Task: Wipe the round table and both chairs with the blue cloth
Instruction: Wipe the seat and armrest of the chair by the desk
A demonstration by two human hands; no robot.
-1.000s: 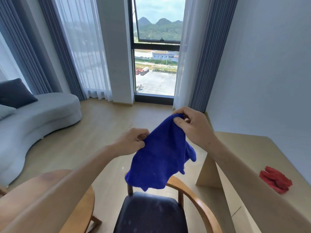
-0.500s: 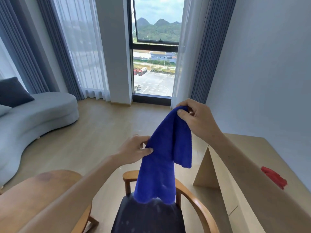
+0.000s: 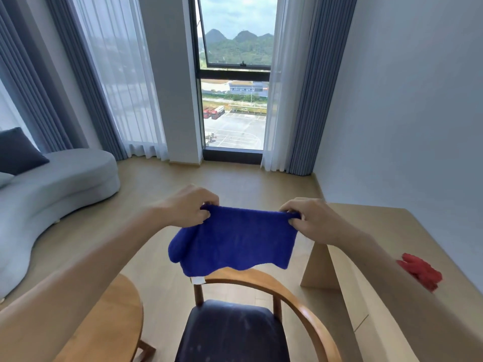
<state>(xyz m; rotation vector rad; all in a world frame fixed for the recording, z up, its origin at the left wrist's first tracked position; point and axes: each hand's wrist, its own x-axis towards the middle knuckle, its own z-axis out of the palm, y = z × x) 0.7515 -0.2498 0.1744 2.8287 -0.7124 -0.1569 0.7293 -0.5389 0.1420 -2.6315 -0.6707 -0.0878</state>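
Observation:
The blue cloth (image 3: 235, 241) hangs spread wide in the air in front of me. My left hand (image 3: 187, 207) pinches its upper left corner and my right hand (image 3: 311, 219) pinches its upper right corner. A small white label shows at the cloth's lower edge. Below the cloth stands a wooden chair (image 3: 308, 307) with a curved backrest and a dark, dusty seat (image 3: 232, 333). The round wooden table (image 3: 109, 320) shows at the lower left, partly hidden by my left forearm. Only this one chair is in view.
A pale wooden desk (image 3: 379, 231) runs along the right wall with a red cloth (image 3: 420, 273) on it. A grey curved sofa (image 3: 52, 189) with a dark cushion stands at the left. Wooden floor stretches to the curtained window (image 3: 235, 100) ahead.
Both hands have come down and moved apart. The cloth, which hung bunched from my raised right hand, is now stretched out flat between the two hands.

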